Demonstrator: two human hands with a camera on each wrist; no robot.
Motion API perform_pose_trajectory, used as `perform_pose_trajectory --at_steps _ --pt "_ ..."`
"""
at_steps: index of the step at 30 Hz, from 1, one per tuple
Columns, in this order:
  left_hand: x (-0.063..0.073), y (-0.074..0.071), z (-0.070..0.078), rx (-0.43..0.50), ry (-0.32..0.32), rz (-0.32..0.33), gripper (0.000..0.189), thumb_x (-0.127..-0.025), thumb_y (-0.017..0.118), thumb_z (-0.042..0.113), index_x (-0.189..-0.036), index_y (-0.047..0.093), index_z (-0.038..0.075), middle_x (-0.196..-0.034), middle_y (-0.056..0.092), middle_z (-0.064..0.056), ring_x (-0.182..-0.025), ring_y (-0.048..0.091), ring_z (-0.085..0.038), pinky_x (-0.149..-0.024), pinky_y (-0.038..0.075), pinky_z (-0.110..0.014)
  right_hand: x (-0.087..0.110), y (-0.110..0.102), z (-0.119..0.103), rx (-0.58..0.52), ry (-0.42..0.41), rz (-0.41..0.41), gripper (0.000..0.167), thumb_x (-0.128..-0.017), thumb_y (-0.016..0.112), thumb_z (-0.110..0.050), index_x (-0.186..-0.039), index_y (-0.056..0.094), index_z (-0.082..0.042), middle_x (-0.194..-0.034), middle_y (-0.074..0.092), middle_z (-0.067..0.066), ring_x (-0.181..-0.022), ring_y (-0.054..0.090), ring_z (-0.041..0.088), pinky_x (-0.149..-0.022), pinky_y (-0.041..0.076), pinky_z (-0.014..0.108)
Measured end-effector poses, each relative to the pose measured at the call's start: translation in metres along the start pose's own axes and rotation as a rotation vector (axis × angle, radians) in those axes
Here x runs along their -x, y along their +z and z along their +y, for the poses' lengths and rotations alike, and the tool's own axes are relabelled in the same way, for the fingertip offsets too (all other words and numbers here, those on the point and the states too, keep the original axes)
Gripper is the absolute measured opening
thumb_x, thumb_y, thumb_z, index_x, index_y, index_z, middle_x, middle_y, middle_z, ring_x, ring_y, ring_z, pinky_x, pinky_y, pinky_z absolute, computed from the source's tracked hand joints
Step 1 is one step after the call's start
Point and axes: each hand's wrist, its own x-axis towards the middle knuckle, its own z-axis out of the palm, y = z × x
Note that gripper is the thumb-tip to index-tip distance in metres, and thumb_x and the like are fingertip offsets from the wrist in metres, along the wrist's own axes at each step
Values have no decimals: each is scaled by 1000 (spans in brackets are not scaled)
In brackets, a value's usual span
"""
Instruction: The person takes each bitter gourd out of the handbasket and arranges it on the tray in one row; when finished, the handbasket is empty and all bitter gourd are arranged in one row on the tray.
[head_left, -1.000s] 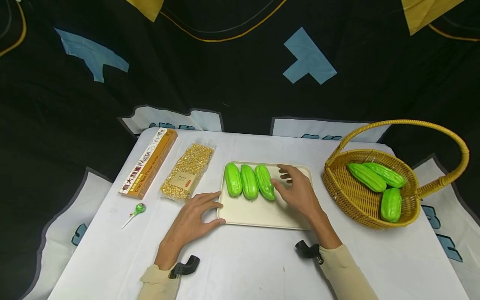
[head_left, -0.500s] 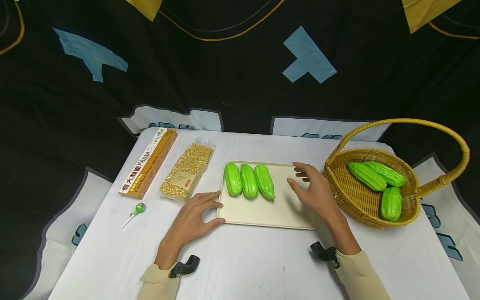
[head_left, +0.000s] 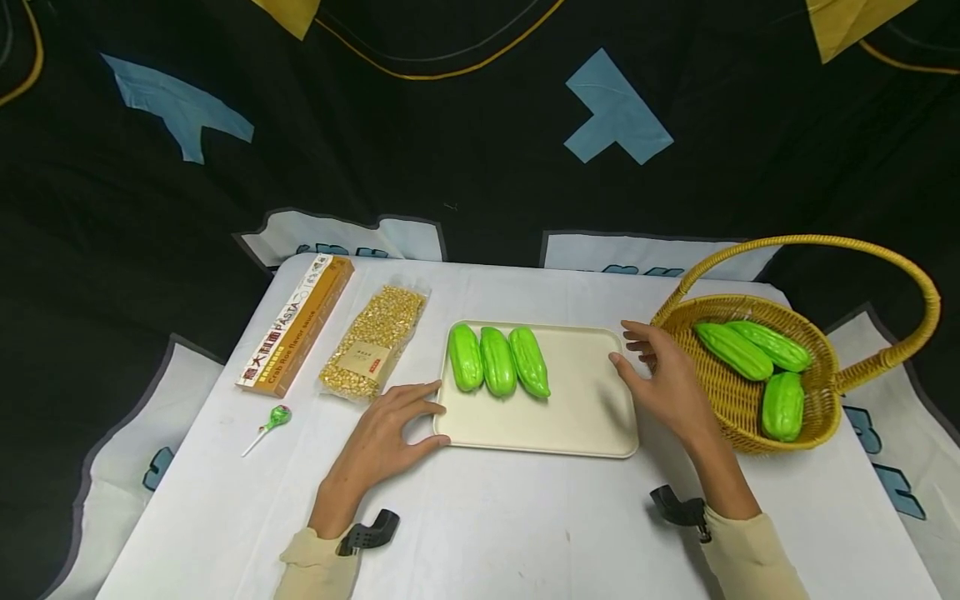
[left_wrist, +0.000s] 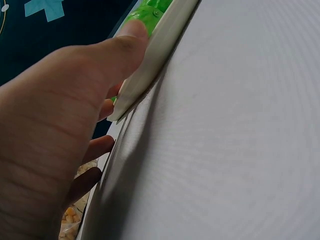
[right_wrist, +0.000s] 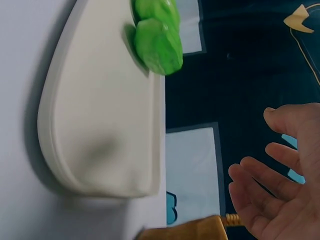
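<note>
A cream tray lies in the middle of the table, with three glossy green toy bitter melons side by side on its left half. My left hand rests at the tray's left edge, thumb and fingers spread and touching the rim. The left wrist view has that thumb on the tray's side, close to a melon end. My right hand, fingers loosely bent, hovers beside the tray's right edge with nothing in it. To its right stands a wicker basket holding three more green bitter melons.
On the left lie a pasta box, a clear bag of corn kernels and a green lollipop. The basket's tall handle arches over it. A dark cloth hangs behind the white table.
My right hand has moved right, from beside the rightmost melon on the tray to the tray's right edge near the basket. My left hand has stayed in place.
</note>
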Motion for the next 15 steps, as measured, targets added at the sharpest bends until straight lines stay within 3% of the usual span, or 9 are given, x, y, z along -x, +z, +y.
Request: perform_pose_trajectory --at_steps 7,11,15 --pt "-1 1 -1 3 1 1 44 -85 91 47 -118 81 21 -153 63 -1 -140 59 -26 -120 46 -49 3 -18 5 37 -32 97 48 -95 80 -3 -140 64 2 -124 73 23 -108 73 41 -89 62 55" --pt "-1 1 -1 4 -1 -3 43 -85 91 47 -118 81 20 -153 64 -2 -139 59 -26 -119 47 -49 5 -30 9 62 -9 126 44 -97 80 -9 -137 66 0 -119 75 20 -107 74 37 -89 62 29" --pt "0 0 -1 1 -7 -7 44 -85 91 47 -118 81 20 -154 63 -1 -139 59 -26 -119 47 -50 6 -41 14 64 13 110 45 -99 80 -14 -139 66 -1 -124 75 18 -109 73 36 -89 49 6"
